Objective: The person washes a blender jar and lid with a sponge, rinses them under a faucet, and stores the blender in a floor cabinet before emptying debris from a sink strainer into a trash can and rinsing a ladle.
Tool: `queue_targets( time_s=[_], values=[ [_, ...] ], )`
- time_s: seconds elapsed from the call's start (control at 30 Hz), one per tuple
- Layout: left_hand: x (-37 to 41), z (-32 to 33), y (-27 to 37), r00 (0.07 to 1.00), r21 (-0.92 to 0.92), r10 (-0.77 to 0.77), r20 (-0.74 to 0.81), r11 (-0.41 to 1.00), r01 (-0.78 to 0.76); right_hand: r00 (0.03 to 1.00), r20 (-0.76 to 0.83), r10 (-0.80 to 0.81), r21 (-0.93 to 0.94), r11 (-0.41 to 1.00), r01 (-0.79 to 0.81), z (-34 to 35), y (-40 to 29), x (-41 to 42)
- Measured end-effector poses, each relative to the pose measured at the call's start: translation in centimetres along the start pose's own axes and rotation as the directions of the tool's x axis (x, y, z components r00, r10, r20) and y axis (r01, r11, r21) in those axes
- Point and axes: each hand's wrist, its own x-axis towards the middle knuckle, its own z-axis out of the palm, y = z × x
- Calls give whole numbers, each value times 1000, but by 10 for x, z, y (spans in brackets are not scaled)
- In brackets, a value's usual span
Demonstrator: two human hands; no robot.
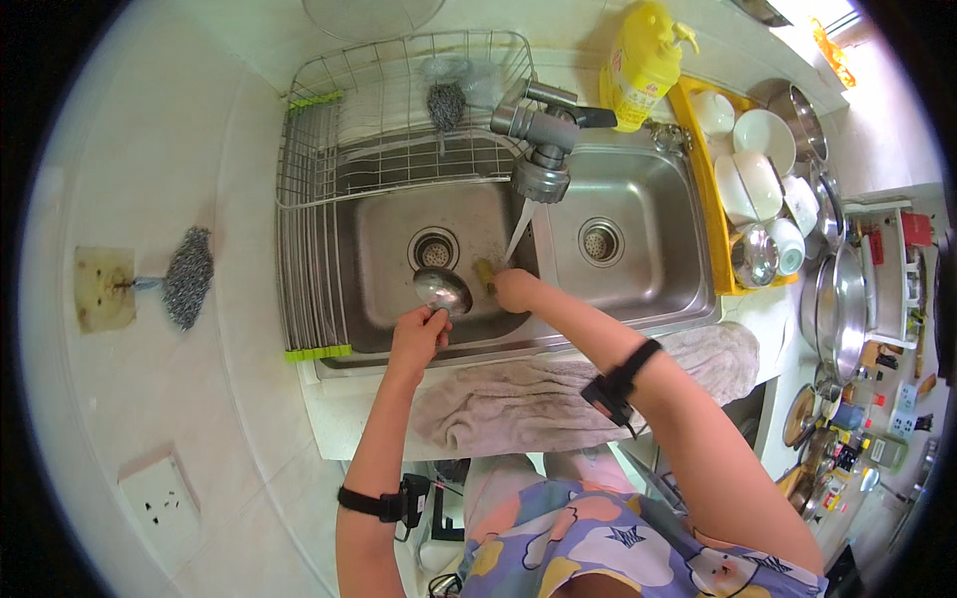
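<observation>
My left hand grips a metal ladle close to its bowl, over the left basin of a stainless steel double sink. In my right hand is a yellowish sponge or scrubber, partly hidden by the fingers. Water runs from the grey faucet and falls right by my right hand. Behind the ladle bowl, the left drain is partly covered.
A wire rack spans the left basin's back, holding a steel wool scrubber. A yellow pump bottle stands behind the faucet. Bowls fill a yellow tray on the right. A towel lies along the front edge.
</observation>
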Motion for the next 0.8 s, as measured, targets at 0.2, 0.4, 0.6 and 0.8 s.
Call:
queue_targets(
  time_s=[0.2, 0.4, 0.6, 0.8],
  values=[
    [-3, 24, 16, 994, -189, 42, 100, 982, -22, 654, -744, 139, 499, 766, 406, -51, -39, -139],
    [-19, 71, 40, 970, -276, 125, 211, 959, -63, 359, -928, 95, 278, 819, 502, -63, -58, -130],
    [-28, 83, 49, 948, -107, 210, 239, 976, -189, 570, -691, 444, 702, 597, 387, -85, -24, -101],
    [-5, 58, 22, 863, 412, 473, 180, 760, -503, 370, -922, 109, 232, 924, 304, -87, -57, -103]
  ],
)
